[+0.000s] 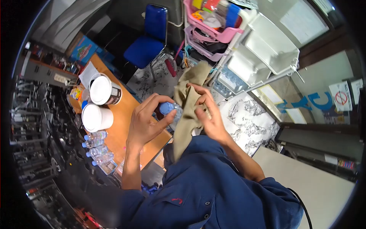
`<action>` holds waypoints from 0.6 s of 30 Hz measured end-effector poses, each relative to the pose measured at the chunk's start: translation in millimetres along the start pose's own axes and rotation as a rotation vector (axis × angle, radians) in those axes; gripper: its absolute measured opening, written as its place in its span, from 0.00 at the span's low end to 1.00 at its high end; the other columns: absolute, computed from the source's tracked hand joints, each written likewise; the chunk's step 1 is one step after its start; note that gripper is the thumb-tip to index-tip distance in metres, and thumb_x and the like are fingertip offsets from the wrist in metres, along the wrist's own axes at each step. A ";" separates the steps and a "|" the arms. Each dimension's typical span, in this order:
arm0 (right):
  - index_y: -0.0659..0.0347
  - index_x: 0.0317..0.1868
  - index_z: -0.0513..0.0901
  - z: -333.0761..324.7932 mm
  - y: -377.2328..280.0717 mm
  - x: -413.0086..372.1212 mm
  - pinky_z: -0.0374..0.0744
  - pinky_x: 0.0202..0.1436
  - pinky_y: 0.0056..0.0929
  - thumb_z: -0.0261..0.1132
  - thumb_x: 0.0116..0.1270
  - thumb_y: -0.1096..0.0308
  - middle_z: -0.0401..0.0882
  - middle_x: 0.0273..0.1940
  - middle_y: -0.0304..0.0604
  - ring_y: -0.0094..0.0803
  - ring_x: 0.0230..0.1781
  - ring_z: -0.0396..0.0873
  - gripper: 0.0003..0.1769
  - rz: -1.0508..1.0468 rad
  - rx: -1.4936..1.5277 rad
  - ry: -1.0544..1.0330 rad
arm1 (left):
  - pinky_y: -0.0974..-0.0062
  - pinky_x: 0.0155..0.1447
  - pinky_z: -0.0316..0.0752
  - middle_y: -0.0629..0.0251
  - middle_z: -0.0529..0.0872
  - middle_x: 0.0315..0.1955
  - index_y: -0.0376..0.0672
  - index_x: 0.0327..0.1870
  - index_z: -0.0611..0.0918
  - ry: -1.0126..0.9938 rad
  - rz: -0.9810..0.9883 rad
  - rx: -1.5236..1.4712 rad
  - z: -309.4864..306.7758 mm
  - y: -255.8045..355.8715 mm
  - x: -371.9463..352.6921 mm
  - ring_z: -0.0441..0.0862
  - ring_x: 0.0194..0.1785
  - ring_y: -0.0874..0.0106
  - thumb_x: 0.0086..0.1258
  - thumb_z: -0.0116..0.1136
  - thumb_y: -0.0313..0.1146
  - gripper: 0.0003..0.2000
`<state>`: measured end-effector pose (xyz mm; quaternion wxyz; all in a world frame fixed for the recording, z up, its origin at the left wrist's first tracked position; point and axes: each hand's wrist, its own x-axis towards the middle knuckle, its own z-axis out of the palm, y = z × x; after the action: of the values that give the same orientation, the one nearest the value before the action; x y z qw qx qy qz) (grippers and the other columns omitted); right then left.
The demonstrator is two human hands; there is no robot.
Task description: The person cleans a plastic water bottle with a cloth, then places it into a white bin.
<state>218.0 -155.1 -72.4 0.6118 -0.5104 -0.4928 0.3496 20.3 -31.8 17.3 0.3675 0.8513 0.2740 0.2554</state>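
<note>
Navy shirt [225, 183], left hand [146, 119] pinching blue-capped bottle [166, 108], right hand [212, 119] gripping olive cloth [187, 124]

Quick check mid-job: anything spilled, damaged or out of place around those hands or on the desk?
Nothing stands out. The left hand holds a bottle with its blue cap on, the right hand grips the cloth beside it, the two white buckets look lidded, and no spill shows on the visible desktop.

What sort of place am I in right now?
Possibly the front desk of a gym or shop, though I can't be sure: there's a wooden desk with water bottles, plus blue letters and a no-smoking sign on glass.
</note>
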 end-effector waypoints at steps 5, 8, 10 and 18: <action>0.60 0.72 0.60 -16.3 -22.0 -46.3 0.73 0.77 0.49 0.91 0.48 0.64 0.68 0.74 0.67 0.59 0.74 0.73 0.58 0.043 0.016 0.173 | 0.72 0.34 0.78 0.63 0.86 0.35 0.38 0.46 0.86 -0.155 0.193 -0.050 36.3 45.5 21.1 0.86 0.30 0.69 0.71 0.74 0.36 0.12; 0.61 0.75 0.64 -42.9 -57.4 -53.4 0.77 0.73 0.44 0.93 0.45 0.57 0.78 0.65 0.57 0.52 0.68 0.81 0.62 -0.004 -0.041 0.132 | 0.64 0.40 0.81 0.59 0.86 0.36 0.39 0.48 0.85 -0.271 0.281 -0.040 54.4 72.4 23.2 0.87 0.35 0.61 0.70 0.75 0.38 0.15; 0.62 0.68 0.74 -61.7 -76.6 -50.0 0.81 0.67 0.41 0.89 0.42 0.65 0.83 0.61 0.52 0.51 0.63 0.84 0.51 -0.092 -0.175 0.036 | 0.61 0.42 0.81 0.57 0.85 0.37 0.39 0.50 0.84 -0.333 0.370 -0.023 65.0 93.3 23.2 0.87 0.38 0.56 0.70 0.75 0.39 0.16; 0.64 0.61 0.78 -90.6 -65.5 -90.2 0.80 0.59 0.29 0.84 0.57 0.66 0.85 0.50 0.39 0.24 0.53 0.81 0.34 0.111 0.151 0.242 | 0.66 0.57 0.79 0.58 0.83 0.48 0.39 0.57 0.82 -0.228 0.071 -0.291 122.4 81.0 9.1 0.85 0.53 0.63 0.75 0.71 0.37 0.17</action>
<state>275.6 -279.8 -30.5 0.6834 -0.5277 -0.3588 0.3547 127.3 -132.3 8.0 0.5064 0.8215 0.1606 0.2070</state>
